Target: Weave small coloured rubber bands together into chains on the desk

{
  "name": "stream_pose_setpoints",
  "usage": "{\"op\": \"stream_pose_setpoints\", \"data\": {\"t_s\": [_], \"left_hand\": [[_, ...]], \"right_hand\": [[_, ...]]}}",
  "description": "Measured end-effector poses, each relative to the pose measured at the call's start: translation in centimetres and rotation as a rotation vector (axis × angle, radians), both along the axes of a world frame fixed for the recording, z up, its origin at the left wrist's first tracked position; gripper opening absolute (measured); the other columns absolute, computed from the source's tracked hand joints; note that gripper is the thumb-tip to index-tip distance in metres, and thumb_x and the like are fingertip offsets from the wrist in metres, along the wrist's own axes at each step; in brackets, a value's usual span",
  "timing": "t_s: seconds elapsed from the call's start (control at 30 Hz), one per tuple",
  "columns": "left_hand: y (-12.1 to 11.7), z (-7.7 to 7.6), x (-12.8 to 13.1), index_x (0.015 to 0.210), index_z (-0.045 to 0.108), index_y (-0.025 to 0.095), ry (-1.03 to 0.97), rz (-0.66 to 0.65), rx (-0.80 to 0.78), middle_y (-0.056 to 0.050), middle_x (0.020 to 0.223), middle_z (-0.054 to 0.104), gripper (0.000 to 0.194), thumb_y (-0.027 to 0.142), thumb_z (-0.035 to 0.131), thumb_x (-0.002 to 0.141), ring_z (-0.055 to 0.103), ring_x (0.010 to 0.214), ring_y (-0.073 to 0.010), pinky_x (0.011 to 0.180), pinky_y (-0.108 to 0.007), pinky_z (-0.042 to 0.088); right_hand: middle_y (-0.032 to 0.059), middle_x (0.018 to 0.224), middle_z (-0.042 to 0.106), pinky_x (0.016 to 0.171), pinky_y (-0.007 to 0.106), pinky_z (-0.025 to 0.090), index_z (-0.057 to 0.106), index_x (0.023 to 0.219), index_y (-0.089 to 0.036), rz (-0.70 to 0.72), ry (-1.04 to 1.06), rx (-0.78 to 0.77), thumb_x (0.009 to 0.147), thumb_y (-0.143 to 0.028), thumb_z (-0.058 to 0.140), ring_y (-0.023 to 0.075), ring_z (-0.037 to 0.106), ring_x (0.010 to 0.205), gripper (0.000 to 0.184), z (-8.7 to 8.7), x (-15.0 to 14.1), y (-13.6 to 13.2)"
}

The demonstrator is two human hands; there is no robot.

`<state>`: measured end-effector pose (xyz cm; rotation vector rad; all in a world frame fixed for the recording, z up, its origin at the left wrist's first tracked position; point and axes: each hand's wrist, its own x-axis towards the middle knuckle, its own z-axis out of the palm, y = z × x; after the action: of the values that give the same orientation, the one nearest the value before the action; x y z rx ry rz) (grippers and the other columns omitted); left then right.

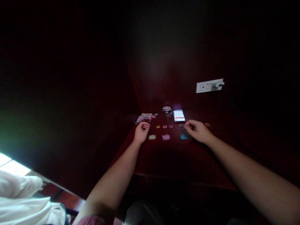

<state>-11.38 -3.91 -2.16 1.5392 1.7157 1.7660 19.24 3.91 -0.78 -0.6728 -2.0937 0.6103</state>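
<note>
My left hand point(141, 132) rests at the left of the table with its fingers curled together. A small green elastic band point(149, 124) shows at its fingertips; whether they grip it is unclear. My right hand point(198, 130) is closed in a loose pinch, its fingertips beside a grey-blue elastic band point(181, 126). Anything inside that pinch is too small to make out. Between the hands lie a yellow band point(158, 126), a pink band point(164, 126) and a purple band point(171, 126). Nearer me are pale yellow point(152, 137), purple point(166, 137) and blue point(183, 137) piles of bands.
A mixed heap of bands point(145, 117) lies beyond my left hand. Behind the row stand a clear round container point(167, 111) and a lit phone point(179, 115). An orange band point(207, 124) lies at right. A wall socket point(209, 86) holds a plug. White cloth point(25, 200) shows lower left.
</note>
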Motion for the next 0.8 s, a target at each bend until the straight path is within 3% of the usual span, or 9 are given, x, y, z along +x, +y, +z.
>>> {"op": "stream_pose_setpoints", "data": {"t_s": [0.13, 0.27, 0.37, 0.53, 0.8], "left_hand": [[1.0, 3.2, 6.5, 0.097, 0.058, 0.018, 0.227, -0.344, 0.047, -0.003, 0.084, 0.065, 0.019, 0.019, 0.062, 0.079, 0.06, 0.075, -0.0119, 0.064, -0.022, 0.045], [1.4, 4.8, 11.1, 0.094, 0.054, 0.02, 0.294, -0.317, 0.239, -0.004, 0.088, 0.065, 0.017, 0.019, 0.062, 0.079, 0.063, 0.08, -0.014, 0.073, -0.026, 0.048], [1.3, 4.2, 11.7, 0.088, 0.053, 0.02, 0.299, -0.273, 0.28, -0.005, 0.088, 0.066, 0.014, 0.019, 0.063, 0.079, 0.064, 0.081, -0.0163, 0.074, -0.029, 0.049], [0.9, 3.3, 11.3, 0.086, 0.051, 0.02, 0.336, -0.277, 0.279, -0.005, 0.088, 0.069, 0.015, 0.019, 0.064, 0.079, 0.065, 0.082, -0.0175, 0.075, -0.031, 0.05], [0.5, 3.7, 11.5, 0.082, 0.054, 0.02, 0.387, -0.335, 0.283, -0.004, 0.085, 0.068, 0.012, 0.019, 0.065, 0.078, 0.063, 0.08, -0.0173, 0.073, -0.03, 0.05]], "right_hand": [[0.0046, 0.081, 0.062, 0.057, 0.025, 0.043, 0.062, 0.095, -0.017, 0.036, -0.011, 0.116, 0.078, -0.022, 0.057, 0.0129, 0.053, 0.062, 0.018, 1.1, -0.9, -1.3], [0.0063, 0.095, 0.065, 0.058, 0.025, 0.047, 0.056, 0.113, -0.017, 0.085, 0.025, 0.019, 0.077, -0.022, 0.061, 0.0107, 0.054, 0.06, 0.037, 2.5, -2.0, -2.2], [0.0054, 0.089, 0.066, 0.052, 0.023, 0.045, 0.055, 0.11, -0.016, 0.091, 0.085, -0.099, 0.078, -0.025, 0.061, 0.0097, 0.053, 0.056, 0.034, 2.8, -2.2, -2.1], [0.0026, 0.075, 0.063, 0.054, 0.024, 0.043, 0.061, 0.088, -0.017, 0.078, 0.069, 0.107, 0.08, -0.024, 0.06, 0.0108, 0.052, 0.057, 0.011, 1.8, -1.4, -2.2], [0.0033, 0.072, 0.06, 0.058, 0.026, 0.043, 0.063, 0.083, -0.017, 0.021, 0.097, 0.175, 0.085, -0.024, 0.057, 0.0136, 0.054, 0.062, 0.01, 1.4, -1.0, -2.4]]}}
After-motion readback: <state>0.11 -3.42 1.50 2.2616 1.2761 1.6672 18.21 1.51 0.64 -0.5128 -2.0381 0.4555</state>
